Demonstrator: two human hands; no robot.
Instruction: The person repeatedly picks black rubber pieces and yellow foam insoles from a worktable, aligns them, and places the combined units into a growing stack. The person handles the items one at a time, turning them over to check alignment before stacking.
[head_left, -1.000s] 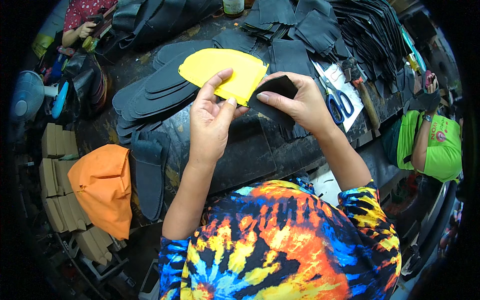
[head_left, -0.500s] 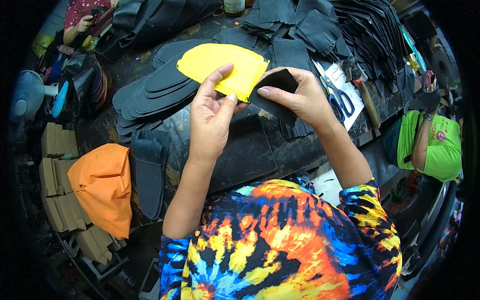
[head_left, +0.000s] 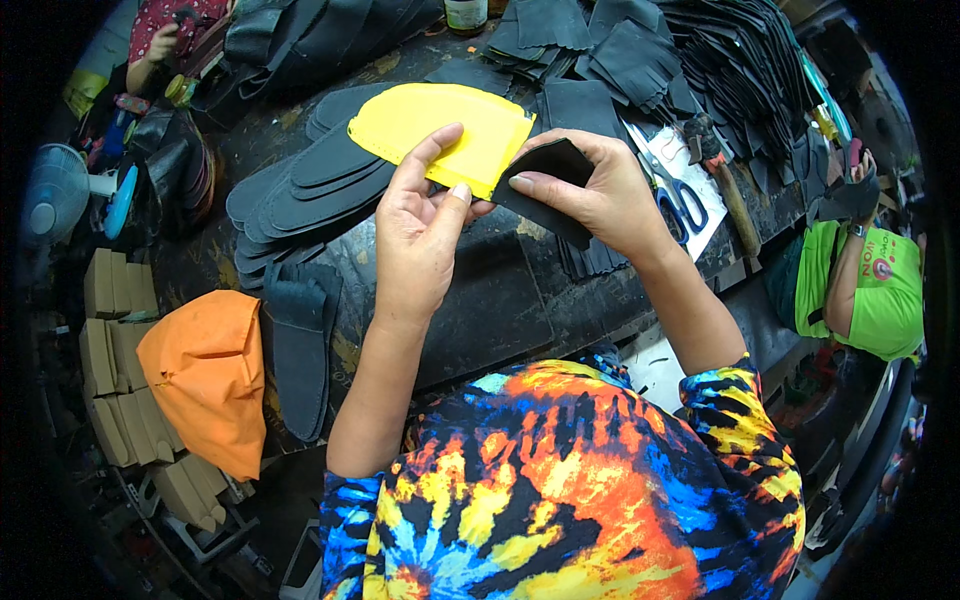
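A yellow rounded piece [head_left: 430,115] with a stitched edge is pinched between the thumb and fingers of my left hand [head_left: 412,245], above the dark worktable [head_left: 470,300]. Along its right edge it meets a black leather-like piece [head_left: 555,190], which curls in the grip of my right hand [head_left: 622,195]. Whether the two pieces are joined there I cannot tell. Behind the yellow piece, to the left, black sole-shaped pieces [head_left: 320,180] lie in overlapping layers. Another small stack of black long pieces [head_left: 298,350] rests left of my left forearm.
Scissors with blue handles [head_left: 685,210] and a wooden-handled hammer [head_left: 738,205] lie right of my right hand. Piles of black cut pieces [head_left: 740,85] cover the far right. At left are an orange cloth [head_left: 205,375], tan blocks [head_left: 125,375] and a fan [head_left: 50,200]. Other people sit nearby.
Both hands have shifted very slightly to the left with the yellow and black pieces. The grip of each hand looks the same.
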